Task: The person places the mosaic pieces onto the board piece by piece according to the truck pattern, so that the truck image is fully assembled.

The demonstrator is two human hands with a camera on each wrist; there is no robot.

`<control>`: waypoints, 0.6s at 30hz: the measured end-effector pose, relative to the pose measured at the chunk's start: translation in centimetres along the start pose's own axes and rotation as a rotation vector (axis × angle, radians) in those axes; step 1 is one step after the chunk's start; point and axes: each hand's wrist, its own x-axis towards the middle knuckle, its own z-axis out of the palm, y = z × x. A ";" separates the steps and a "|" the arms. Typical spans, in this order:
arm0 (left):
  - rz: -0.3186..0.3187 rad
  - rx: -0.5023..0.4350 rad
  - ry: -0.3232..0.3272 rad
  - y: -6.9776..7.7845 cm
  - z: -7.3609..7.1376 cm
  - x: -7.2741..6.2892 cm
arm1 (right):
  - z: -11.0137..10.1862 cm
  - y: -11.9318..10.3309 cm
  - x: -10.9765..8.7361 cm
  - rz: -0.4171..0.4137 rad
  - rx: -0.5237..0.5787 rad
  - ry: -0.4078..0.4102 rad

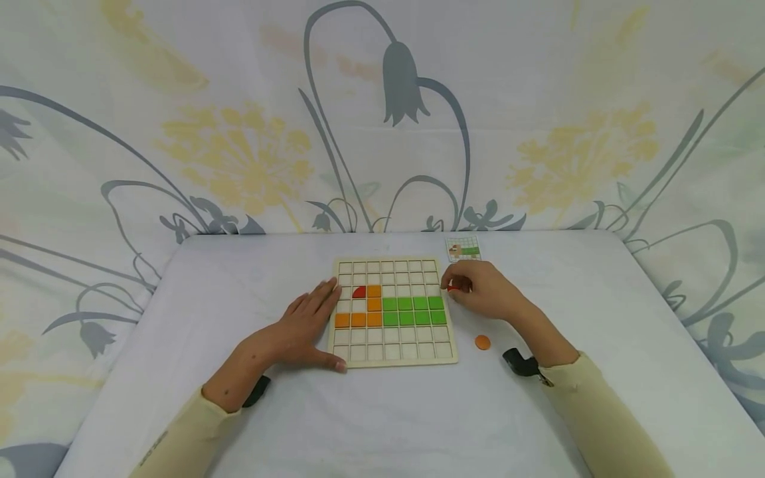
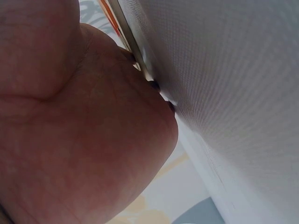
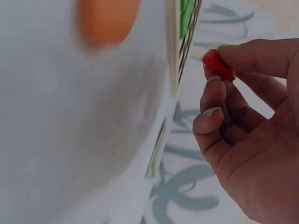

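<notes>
A square wooden grid board (image 1: 392,336) lies on the table. On it are a red quarter-round tile (image 1: 359,292), several orange tiles (image 1: 358,320) in an L-like run, and a two-row block of green tiles (image 1: 413,311). My left hand (image 1: 301,328) rests along the board's left edge, fingers extended and thumb at the lower left corner. Beside the right edge, my right hand (image 1: 487,289) pinches a small red piece (image 3: 217,65) between thumb and index finger, apart from the board in the right wrist view. The piece's full outline is partly covered by the fingers.
An orange disc (image 1: 483,342) lies on the white table cover (image 1: 394,425), right of the board. A small picture card (image 1: 463,248) lies behind the right hand. Patterned fabric (image 1: 239,79) with flowers rises at the back and sides.
</notes>
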 end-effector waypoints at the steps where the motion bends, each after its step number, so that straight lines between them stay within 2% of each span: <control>1: 0.001 -0.003 0.000 0.0 0.0 0.0 | 0.3 -0.4 0.3 0.000 0.006 -0.003; 18: 0.011 -0.004 0.002 0.0 0.0 0.0 | 4.4 -5.6 4.5 -0.027 0.110 -0.078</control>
